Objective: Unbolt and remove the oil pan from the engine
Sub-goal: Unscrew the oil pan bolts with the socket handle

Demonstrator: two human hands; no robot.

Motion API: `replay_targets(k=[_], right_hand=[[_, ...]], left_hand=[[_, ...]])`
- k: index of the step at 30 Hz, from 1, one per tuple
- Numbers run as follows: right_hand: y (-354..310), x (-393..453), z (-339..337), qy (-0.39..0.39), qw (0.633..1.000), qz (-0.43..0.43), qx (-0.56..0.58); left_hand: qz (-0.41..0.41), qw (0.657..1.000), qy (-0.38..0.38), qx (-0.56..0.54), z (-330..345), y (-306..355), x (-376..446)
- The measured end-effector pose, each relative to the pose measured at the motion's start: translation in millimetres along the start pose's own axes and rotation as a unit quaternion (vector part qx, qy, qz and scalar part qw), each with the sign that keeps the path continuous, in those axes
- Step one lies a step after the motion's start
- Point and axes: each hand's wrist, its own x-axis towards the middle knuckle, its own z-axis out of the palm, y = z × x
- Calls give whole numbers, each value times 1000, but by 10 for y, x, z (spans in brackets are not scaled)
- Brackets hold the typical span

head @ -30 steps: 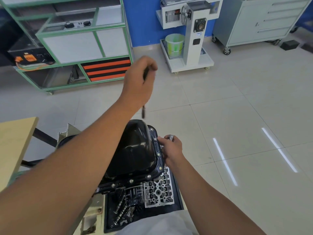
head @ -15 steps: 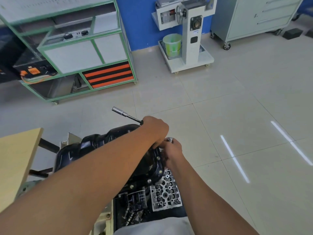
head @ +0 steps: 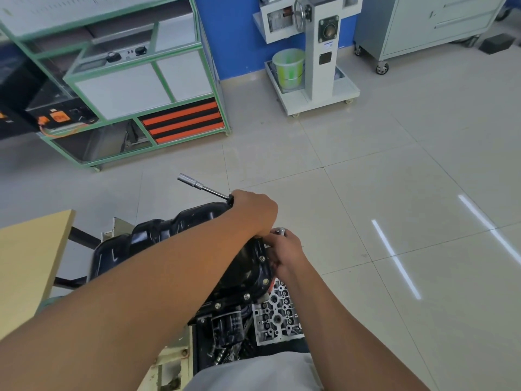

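The black oil pan [head: 158,238] sits upturned on the engine, low in the middle of the head view. Several bolts [head: 265,281] still stand in its right flange. My left hand [head: 253,213] hovers over the pan's far right corner and grips a socket wrench [head: 197,186], whose silver socket end points up and to the left. My right hand [head: 284,249] is at the pan's right rim, just under the left hand, and pinches a small silver bolt [head: 280,230] in curled fingers. My left forearm hides the pan's middle.
A dark tray holds a silver valve body [head: 277,314], an oil filter [head: 229,323] and loose parts below the pan. A wooden table [head: 28,263] stands at left. Beyond the tiled floor stand a green rack [head: 135,88], a white stand [head: 313,80] and a grey cabinet [head: 423,26].
My left hand came down from the air with the wrench to the pan's far right corner, and the wrench swung to point up-left. My right hand stayed at the rim.
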Motion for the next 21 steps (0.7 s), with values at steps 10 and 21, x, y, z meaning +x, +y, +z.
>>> replay_targets(k=[10, 21], right_hand=[[-13, -11, 17, 17, 1000, -5, -6], [-28, 7, 12, 22, 1000, 14, -10]], left_hand=[[11, 1000, 10, 27, 6, 27, -41], [20, 999, 8, 27, 15, 20, -33]])
